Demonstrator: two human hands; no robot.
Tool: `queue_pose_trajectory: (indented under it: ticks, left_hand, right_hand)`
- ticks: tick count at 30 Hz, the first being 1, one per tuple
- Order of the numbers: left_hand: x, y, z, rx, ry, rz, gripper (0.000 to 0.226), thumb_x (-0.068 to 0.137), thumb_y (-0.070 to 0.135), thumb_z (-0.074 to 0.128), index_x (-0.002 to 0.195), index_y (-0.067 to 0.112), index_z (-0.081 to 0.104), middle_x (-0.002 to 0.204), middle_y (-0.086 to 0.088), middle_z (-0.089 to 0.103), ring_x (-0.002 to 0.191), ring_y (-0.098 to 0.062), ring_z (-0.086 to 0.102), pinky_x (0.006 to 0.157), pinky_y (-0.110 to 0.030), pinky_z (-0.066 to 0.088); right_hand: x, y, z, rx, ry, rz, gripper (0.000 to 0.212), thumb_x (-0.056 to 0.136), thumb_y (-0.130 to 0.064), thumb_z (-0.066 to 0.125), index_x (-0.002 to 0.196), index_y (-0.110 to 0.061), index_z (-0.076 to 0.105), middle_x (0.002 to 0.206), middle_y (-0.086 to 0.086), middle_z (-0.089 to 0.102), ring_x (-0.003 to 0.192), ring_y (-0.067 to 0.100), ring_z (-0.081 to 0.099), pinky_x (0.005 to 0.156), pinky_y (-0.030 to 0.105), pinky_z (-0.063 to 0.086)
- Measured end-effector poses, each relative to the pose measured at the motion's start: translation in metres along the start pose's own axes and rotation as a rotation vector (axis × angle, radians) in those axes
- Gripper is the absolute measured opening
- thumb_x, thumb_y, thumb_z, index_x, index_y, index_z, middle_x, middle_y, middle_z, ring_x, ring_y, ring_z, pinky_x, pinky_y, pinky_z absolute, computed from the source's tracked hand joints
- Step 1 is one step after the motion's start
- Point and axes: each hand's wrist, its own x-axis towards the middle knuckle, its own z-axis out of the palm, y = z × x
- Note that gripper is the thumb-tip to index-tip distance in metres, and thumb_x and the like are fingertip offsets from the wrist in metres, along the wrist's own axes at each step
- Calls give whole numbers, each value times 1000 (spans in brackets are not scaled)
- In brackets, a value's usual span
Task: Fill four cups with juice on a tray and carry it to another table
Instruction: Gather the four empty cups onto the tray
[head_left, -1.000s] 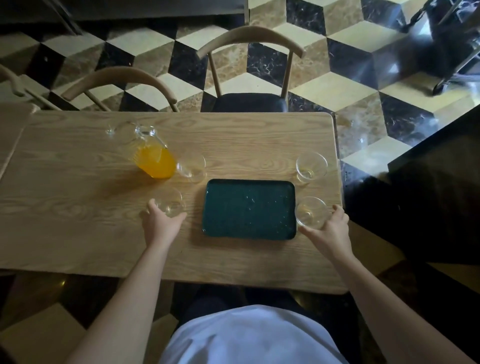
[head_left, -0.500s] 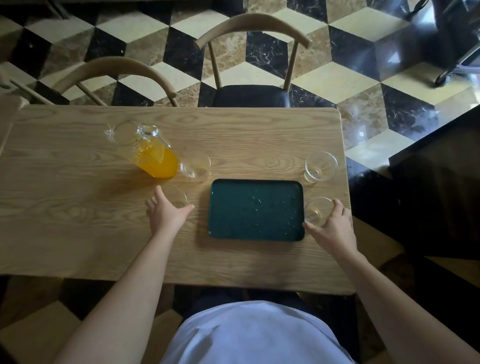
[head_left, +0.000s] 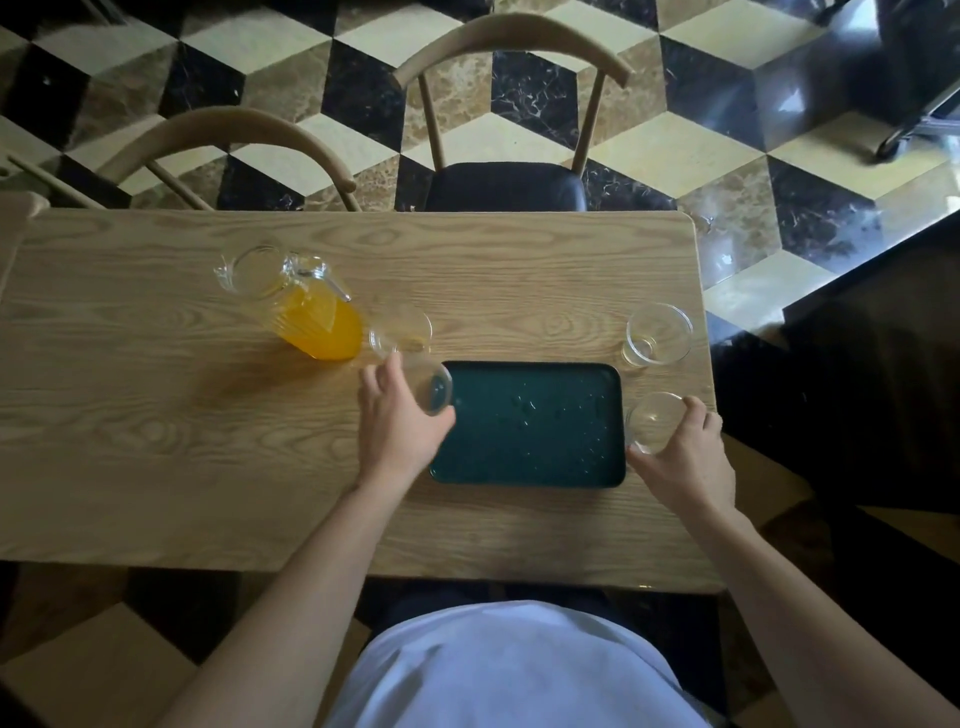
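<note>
On the wooden tabletop (head_left: 156, 415) lies a dark green tray (head_left: 530, 431). The left hand (head_left: 400, 421) grips an empty glass cup (head_left: 434, 395) at the tray's left edge, seemingly lifted. The right hand (head_left: 685, 457) curls round another empty cup (head_left: 652, 418) just beside the tray's right edge. A juice pitcher (head_left: 306, 312) stands far left, with two more cups (head_left: 402, 330) (head_left: 657, 332) behind the tray.

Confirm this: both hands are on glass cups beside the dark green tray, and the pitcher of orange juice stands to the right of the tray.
Wrong on the side. In the head view the pitcher stands left of the tray. The left hand and right hand do each hold a cup.
</note>
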Motion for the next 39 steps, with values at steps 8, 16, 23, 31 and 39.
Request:
queue_pose_trajectory:
  ticks: [8,16,23,31,39]
  left_hand:
    - [-5,48,31,-39,-159,106,95,74,39,84,149,14,32,145,-10,35,127,-30,47,103,-42,47]
    - [7,53,49,-26,-199,103,97,71,33,88,149,13,34,145,-11,35,127,-30,44,100,-33,39]
    - [17,49,57,-53,-197,94,99,72,35,87,152,13,33,147,-11,35,129,-31,45,103,-37,41]
    - [30,52,58,-81,-198,98,100,73,33,87,153,13,31,148,-10,35,133,-31,40,107,-37,37]
    - [28,50,57,-140,-198,98,107,73,39,87,156,12,25,152,-12,33,139,-30,34,112,-36,31]
  right_hand:
    - [-2,-51,-1,65,28,-181,87,68,-47,73,139,-25,28,126,2,44,103,27,57,73,47,56]
    - [9,-82,20,61,-96,-193,94,68,-44,73,146,-21,24,134,3,42,114,28,54,80,44,53]
    - [22,-99,28,14,-139,-241,98,71,-44,74,149,-21,20,135,4,39,119,25,49,77,39,49]
    - [34,-112,33,-31,-166,-260,97,72,-43,70,151,-22,17,134,5,40,117,27,49,72,36,44]
    - [35,-114,34,-1,-165,-264,97,74,-45,70,151,-23,16,134,4,40,117,28,48,72,37,44]
